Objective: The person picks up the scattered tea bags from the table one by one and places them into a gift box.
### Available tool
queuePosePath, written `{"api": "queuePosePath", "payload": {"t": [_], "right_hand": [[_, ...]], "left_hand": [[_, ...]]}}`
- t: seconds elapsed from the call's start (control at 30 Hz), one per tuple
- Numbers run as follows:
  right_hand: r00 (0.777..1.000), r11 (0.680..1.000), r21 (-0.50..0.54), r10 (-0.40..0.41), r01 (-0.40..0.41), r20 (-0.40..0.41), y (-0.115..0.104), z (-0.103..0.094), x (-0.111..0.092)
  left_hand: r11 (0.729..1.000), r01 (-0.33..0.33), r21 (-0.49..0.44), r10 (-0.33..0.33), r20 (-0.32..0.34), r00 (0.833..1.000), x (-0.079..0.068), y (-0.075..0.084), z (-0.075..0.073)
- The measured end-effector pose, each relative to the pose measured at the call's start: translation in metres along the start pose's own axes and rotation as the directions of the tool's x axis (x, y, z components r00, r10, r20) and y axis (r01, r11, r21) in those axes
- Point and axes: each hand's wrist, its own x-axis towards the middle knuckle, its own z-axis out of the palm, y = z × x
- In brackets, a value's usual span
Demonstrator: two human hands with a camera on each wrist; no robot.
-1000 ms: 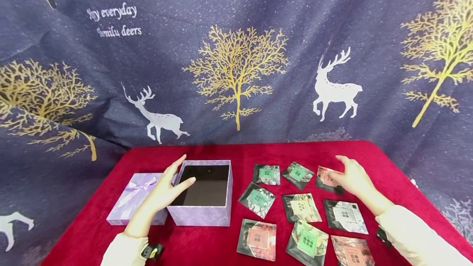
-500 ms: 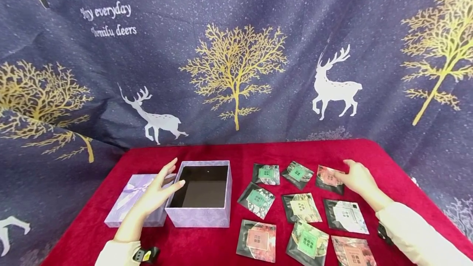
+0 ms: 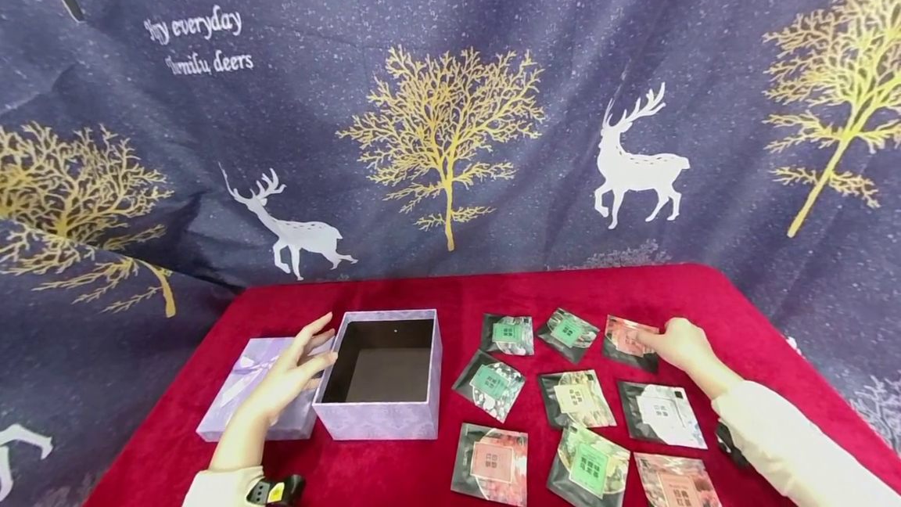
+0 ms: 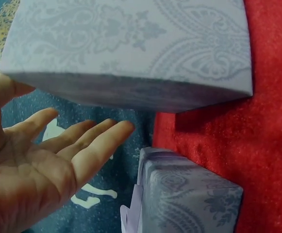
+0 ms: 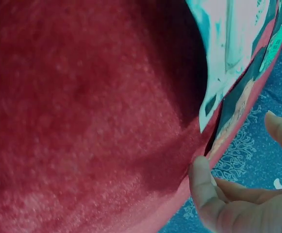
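Note:
My left hand [image 3: 281, 382], fingers spread and relaxed, hovers at the left side of a lavender patterned box [image 3: 380, 421] whose inside is dark. In the left wrist view the palm [image 4: 34, 174] faces up below the box wall [image 4: 131, 43], with nothing in it. My right hand [image 3: 686, 350] is at the right edge of a red-labelled sachet [image 3: 625, 341] in the far row. The right wrist view shows one fingertip [image 5: 199, 170] down on the cloth at that sachet's edge [image 5: 235, 114], while another digit [image 5: 279, 128] stands apart above.
A lavender lid [image 3: 239, 390] with a ribbon bow lies left of the box. Several more sachets are spread over the red cloth [image 3: 464, 296], among them a white-labelled one [image 3: 660, 411] and a green-labelled one [image 3: 587, 466]. A blue deer-print curtain [image 3: 549, 202] hangs behind the table.
My right hand has lowered and drawn back to the sachet's right edge, its fingers less spread. The left hand has shifted left and slightly down, away from over the box opening.

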Motion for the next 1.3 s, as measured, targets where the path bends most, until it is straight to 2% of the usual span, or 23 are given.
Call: {"api": "queuePosePath", "payload": {"t": [0.13,0.37,0.67,0.83,1.0,1.3], "right_hand": [[0.999,1.000,-0.004,0.026,-0.026,0.027,-0.002,0.002,0.001],[0.997,0.999,-0.036,0.037,-0.034,0.067,-0.009,0.006,0.007],[0.997,0.994,-0.107,0.026,-0.018,0.068,-0.009,0.009,0.012],[0.997,0.996,-0.084,0.025,-0.019,0.067,-0.010,0.008,0.013],[0.996,0.998,-0.041,0.059,-0.057,0.060,-0.009,0.008,0.014],[0.998,0.998,-0.016,0.054,-0.053,0.028,-0.007,0.008,0.018]], "left_hand": [[0.998,0.028,-0.050,-0.026,0.032,0.999,-0.002,-0.006,-0.003],[0.993,0.087,-0.079,-0.086,0.013,0.996,-0.006,-0.015,-0.001],[0.992,0.081,-0.098,-0.079,0.027,0.997,-0.009,-0.017,-0.003],[0.991,0.086,-0.100,-0.084,0.023,0.996,-0.010,-0.019,-0.003],[0.990,0.098,-0.101,-0.096,0.027,0.995,-0.007,-0.020,-0.002],[0.989,0.093,-0.114,-0.089,0.041,0.995,-0.003,-0.022,-0.002]]}}
